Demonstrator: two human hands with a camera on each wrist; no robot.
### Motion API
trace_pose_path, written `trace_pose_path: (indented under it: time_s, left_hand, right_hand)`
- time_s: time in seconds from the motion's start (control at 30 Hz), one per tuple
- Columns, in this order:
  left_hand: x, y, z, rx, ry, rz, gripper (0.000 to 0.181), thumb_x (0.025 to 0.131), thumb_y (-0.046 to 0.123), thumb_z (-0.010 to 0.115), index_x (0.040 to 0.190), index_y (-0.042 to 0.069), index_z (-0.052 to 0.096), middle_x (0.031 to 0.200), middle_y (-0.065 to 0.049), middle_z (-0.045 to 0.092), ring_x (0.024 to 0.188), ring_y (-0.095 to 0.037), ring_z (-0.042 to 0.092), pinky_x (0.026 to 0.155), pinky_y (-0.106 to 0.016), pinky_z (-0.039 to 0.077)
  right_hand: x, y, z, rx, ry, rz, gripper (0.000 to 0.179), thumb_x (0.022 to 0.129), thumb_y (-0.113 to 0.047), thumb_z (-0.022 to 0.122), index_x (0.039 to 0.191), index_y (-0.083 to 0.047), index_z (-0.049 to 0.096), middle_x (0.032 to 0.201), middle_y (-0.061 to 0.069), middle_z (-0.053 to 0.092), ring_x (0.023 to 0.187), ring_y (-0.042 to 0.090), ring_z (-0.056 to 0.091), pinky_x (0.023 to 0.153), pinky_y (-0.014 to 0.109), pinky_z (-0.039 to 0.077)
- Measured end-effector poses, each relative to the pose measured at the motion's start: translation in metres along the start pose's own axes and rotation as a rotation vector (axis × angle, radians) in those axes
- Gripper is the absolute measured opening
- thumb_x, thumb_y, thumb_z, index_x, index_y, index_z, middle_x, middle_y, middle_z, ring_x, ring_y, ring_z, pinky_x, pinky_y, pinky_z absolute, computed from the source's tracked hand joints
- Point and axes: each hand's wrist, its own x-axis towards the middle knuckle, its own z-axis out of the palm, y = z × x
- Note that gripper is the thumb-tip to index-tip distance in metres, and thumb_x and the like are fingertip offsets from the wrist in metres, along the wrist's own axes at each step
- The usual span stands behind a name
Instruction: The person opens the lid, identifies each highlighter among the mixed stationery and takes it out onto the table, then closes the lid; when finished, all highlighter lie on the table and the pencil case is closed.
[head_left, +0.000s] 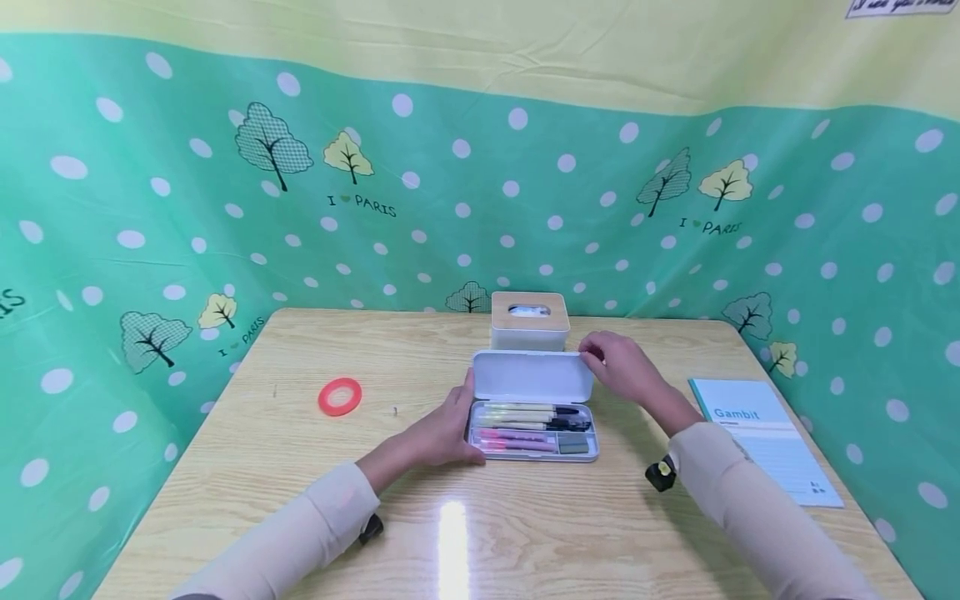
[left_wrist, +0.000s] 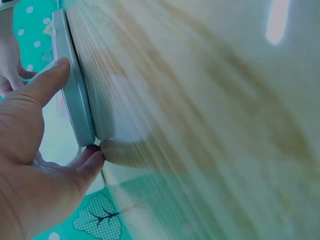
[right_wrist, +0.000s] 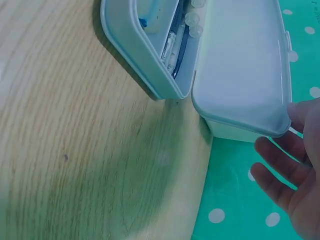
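On woodgrain tbl (head_left: 555, 525) sits smooth rect case (head_left: 532, 375).

Smooth plastic-looking pencil case (head_left: 532, 377), glossy wood-grain tabletop (head_left: 562, 533), creased cloth-like backdrop (head_left: 442, 196), paper notebook (head_left: 776, 442).

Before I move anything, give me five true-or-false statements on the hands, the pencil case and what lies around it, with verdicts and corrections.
1. The right hand pinches a corner of the raised lid. True.
2. The left hand holds the lid's other corner. False: the left hand grips the left end of the base of the pencil case.
3. Pens lie inside the open case. True.
4. The red ring is on the right of the case. False: the red ring lies on the table to its left.
5. The tissue box stands beyond the case, as the person sees it. True.
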Motion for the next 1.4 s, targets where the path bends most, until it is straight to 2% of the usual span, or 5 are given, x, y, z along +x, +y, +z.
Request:
trace_pose_path:
  time_s: [0.1, 0.37, 0.63, 0.87, 1.4]
  left_hand:
    - [0.0, 0.001, -0.001, 0.022, -0.014, -0.014, 0.144, 0.073, 0.037, 0.092, 0.162, 0.009, -0.018, 0.16, -0.031, 0.025, 0.14, -0.041, 0.045, 0.119, -0.047, 0.039]
    - [0.001, 0.0, -0.001, 0.039, -0.043, -0.035, 0.144, 0.071, 0.041, 0.093, 0.162, 0.01, -0.015, 0.16, -0.029, 0.025, 0.139, -0.041, 0.047, 0.119, -0.046, 0.04]
    - [0.002, 0.001, -0.003, 0.046, -0.05, -0.04, 0.146, 0.07, 0.044, 0.093, 0.163, 0.01, -0.014, 0.16, -0.028, 0.025, 0.139, -0.04, 0.046, 0.119, -0.046, 0.04]
    - [0.004, -0.001, -0.003, 0.053, -0.052, -0.043, 0.148, 0.069, 0.045, 0.093, 0.162, 0.011, -0.016, 0.16, -0.028, 0.025, 0.139, -0.039, 0.046, 0.12, -0.046, 0.039]
    - [0.003, 0.0, -0.003, 0.032, -0.057, -0.062, 0.148, 0.068, 0.044, 0.094, 0.163, 0.013, -0.016, 0.161, -0.027, 0.025, 0.138, -0.04, 0.047, 0.12, -0.046, 0.039]
  right_hand:
    - [0.003, 0.001, 0.0, -0.02, 0.019, 0.012, 0.015, 0.101, -0.02, 0.063, 0.104, -0.009, 0.073, 0.097, 0.007, 0.069, 0.086, 0.021, 0.061, 0.076, 0.038, 0.055]
    - [0.008, 0.008, 0.0, -0.079, -0.015, -0.001, 0.019, 0.102, -0.017, 0.062, 0.113, -0.012, 0.076, 0.105, 0.007, 0.073, 0.094, 0.023, 0.066, 0.083, 0.043, 0.058]
    - [0.001, 0.013, -0.004, -0.083, -0.013, -0.037, 0.023, 0.101, -0.016, 0.061, 0.12, -0.012, 0.074, 0.106, 0.007, 0.073, 0.093, 0.022, 0.066, 0.081, 0.041, 0.058]
    - [-0.01, 0.002, 0.001, -0.061, 0.025, -0.103, 0.02, 0.098, -0.015, 0.067, 0.114, -0.013, 0.077, 0.098, 0.003, 0.072, 0.087, 0.016, 0.066, 0.076, 0.035, 0.06]
    - [-0.024, -0.019, 0.038, -0.034, -0.217, -0.282, 0.025, 0.097, -0.024, 0.07, 0.12, -0.02, 0.077, 0.096, -0.007, 0.071, 0.079, 0.002, 0.056, 0.072, 0.022, 0.054]
